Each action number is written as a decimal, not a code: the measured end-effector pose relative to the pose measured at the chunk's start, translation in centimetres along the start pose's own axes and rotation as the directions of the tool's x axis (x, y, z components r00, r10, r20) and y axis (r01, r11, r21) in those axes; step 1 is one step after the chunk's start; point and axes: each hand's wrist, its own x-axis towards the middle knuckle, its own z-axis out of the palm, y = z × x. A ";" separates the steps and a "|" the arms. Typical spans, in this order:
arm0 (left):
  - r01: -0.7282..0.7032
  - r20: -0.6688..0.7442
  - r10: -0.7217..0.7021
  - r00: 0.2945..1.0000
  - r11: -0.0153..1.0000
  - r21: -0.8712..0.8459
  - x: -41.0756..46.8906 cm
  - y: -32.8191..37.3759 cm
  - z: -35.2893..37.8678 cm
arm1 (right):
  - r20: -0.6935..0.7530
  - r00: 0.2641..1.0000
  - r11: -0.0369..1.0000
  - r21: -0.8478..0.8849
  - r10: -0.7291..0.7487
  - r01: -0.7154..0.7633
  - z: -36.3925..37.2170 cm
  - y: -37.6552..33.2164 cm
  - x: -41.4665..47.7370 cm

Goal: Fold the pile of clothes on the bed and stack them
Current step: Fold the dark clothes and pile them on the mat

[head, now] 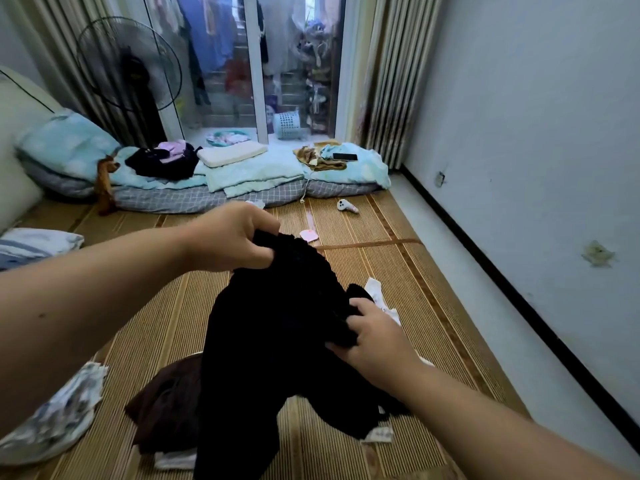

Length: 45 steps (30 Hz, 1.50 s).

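Grip: left hand clenched on black garment top edge | right hand pinching its side

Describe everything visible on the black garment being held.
The black garment is plain, dark, soft-looking fabric, unfolded, held up above the woven mat. The left hand grips its bunched top edge; the right hand pinches a fold at its right side. Below, it splits into two hanging lengths, possibly trouser legs, draping onto a brown garment. No print shows.
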 end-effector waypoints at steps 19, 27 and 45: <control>0.219 -0.069 -0.211 0.975 0.871 0.440 6.8 -5.6 4.3 | -0.032 0.972 0.867 -0.446 0.235 -0.224 -6.2 3.7 11.3; 0.103 -0.234 0.043 0.971 0.808 0.580 9.6 -7.8 6.8 | -0.264 0.961 0.894 -0.408 0.079 -0.186 -4.5 7.7 11.0; 0.057 0.728 -0.395 0.561 0.895 0.442 -2.6 -19.1 34.6 | 0.756 0.520 0.907 -0.236 0.398 -0.350 18.0 18.2 -5.0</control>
